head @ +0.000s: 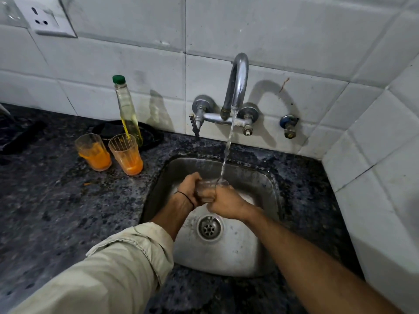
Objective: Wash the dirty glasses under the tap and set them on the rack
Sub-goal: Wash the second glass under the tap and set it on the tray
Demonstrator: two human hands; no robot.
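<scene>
White tiled wall [113, 60] at the back, dark speckled counter [56, 211] in front of it, and a steel sink [260, 177] sunk into the counter on the right. The tap [237, 82] on the wall is on, with a thin stream of water [227, 146] dropping straight into the basin.

And right under it is the action: a clear glass [205, 189] held over the sink, just beyond the drain [209, 227], with both hands on it. The left hand [188, 189] comes in from the left with its fingers curled round the glass's left side (a thin dark band [186, 197] sits on that wrist, and a pale rolled sleeve [113, 257] further down the arm). The right hand [226, 203] clasps the right and near side, the back of the hand facing up, so the glass is wedged between the two palms. Its fingertips are tucked out of sight behind the glass. The stream lands at the glass's far right edge, just above the right hand; whether it runs inside, I can't tell.

Over on the counter to the left, two more glasses are standing upright, side by side: the left glass [94, 152] and the right glass [125, 154], both smeared orange with orange dregs at the bottom. Just behind them stands a tall bottle [128, 109] with a green cap, holding yellowish liquid, on a black cloth [152, 134]. A wall socket [44, 17] sits up in the far left corner.
</scene>
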